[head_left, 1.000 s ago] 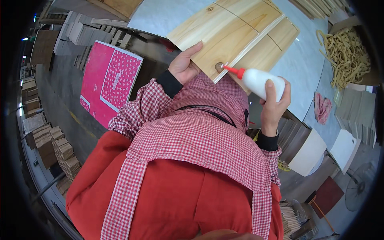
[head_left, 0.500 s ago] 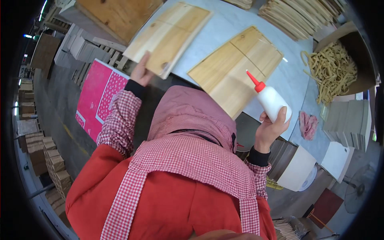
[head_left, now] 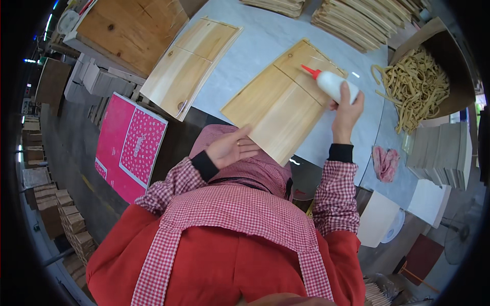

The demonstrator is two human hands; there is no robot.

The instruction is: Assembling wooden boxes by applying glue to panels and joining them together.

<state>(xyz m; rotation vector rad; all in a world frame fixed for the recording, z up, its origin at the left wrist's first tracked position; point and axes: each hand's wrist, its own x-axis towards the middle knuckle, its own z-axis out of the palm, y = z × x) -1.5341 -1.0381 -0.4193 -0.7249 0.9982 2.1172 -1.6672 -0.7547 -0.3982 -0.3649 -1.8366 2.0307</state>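
Note:
My right hand (head_left: 347, 109) is shut on a white glue bottle (head_left: 334, 84) with a red nozzle. The nozzle points left over a pale wooden board (head_left: 275, 109) that lies on the light grey table (head_left: 265, 41). At the near edge of this board my left hand (head_left: 232, 148) is open, with its fingers spread and nothing in it. A second, similar wooden board (head_left: 191, 66) lies further left and overhangs the table's edge.
Stacks of thin wood sheets (head_left: 357, 20) line the far side of the table. A cardboard box of tan strips (head_left: 423, 84) stands at the right, with a pink rag (head_left: 385, 163) and grey stacked boards (head_left: 441, 153) nearer. A pink carton (head_left: 130, 145) lies on the floor to the left.
My left hand let go of the left board and drew back to the near board's edge. My right hand carried the glue bottle forward over the near board.

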